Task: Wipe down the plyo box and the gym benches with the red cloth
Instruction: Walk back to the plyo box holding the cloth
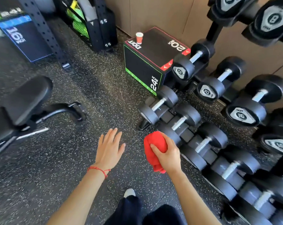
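Nearest, at the bottom edge of my view: dark trouser legs and one pale shoe toe on the speckled rubber floor.

My left hand: flat, fingers spread, holding nothing, hovering over the floor; a red string bracelet sits at the wrist.

My right hand: clamped around the bunched red cloth, just beside the left hand and not touching it; a tail of cloth hangs below the fist.

Right side: a tiered dumbbell rack, loaded with black dumbbells, runs from near to far along the wall.

Left side: a gym bench, black padded, on a dark metal frame, well apart from both hands.

Farther on, against the tan wall and touching the far end of the rack: the plyo box, black, marked 20 on top and 24 on its front face. An orange paper cup stands upright near the far left corner of its top.

Far left: a second black box, marked 16.
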Demonstrator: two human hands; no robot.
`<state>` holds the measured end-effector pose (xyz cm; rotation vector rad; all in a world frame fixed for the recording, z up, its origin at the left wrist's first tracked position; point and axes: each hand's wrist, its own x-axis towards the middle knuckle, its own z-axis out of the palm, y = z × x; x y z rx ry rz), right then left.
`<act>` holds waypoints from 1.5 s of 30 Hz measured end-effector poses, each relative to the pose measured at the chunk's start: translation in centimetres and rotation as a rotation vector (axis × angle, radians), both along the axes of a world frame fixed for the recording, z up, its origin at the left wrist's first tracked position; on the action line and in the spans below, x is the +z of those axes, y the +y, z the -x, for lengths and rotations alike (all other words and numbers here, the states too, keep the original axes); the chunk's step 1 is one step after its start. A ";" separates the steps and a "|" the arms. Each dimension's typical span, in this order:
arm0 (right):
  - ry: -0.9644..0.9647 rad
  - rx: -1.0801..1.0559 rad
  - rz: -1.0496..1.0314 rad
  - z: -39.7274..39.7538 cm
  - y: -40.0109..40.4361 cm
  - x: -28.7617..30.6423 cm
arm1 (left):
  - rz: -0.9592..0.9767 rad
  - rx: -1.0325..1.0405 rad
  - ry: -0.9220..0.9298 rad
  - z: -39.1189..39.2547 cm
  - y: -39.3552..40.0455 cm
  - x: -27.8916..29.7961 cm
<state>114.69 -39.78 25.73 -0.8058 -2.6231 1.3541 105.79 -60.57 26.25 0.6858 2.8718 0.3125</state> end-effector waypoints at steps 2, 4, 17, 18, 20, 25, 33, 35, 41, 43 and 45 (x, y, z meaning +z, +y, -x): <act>-0.011 0.038 -0.001 2.6 -0.1 -0.2 | 0.010 0.033 -0.008 2.2 -0.6 -0.3; -0.016 0.069 -0.003 5.1 0.0 -0.3 | 0.007 0.062 -0.017 4.2 -0.7 -0.7; -0.028 0.238 0.033 25.0 5.7 -1.6 | 0.037 0.225 -0.065 19.8 4.3 -2.2; -0.023 0.256 0.030 26.6 6.2 -1.4 | 0.042 0.226 -0.057 21.2 4.8 -2.2; -0.027 0.302 0.010 29.6 7.0 -1.2 | 0.031 0.232 -0.048 23.9 5.5 -1.9; -0.032 0.342 0.002 36.1 7.6 -1.4 | 0.024 0.243 -0.043 29.9 6.0 -1.8; -0.053 0.282 0.011 45.9 5.9 -2.9 | 0.007 0.189 -0.058 41.4 4.6 -3.0; -0.055 0.234 0.013 49.0 4.8 -3.2 | 0.015 0.148 -0.062 45.4 4.0 -3.1; -0.063 0.109 0.047 58.0 1.3 -3.4 | 0.036 0.046 -0.084 55.5 1.2 -2.6; -0.050 0.077 0.064 60.3 0.5 -3.3 | 0.067 0.000 -0.088 57.9 0.8 -2.8; -0.054 0.042 0.081 62.0 0.3 -3.2 | 0.077 -0.034 -0.103 60.1 0.9 -3.1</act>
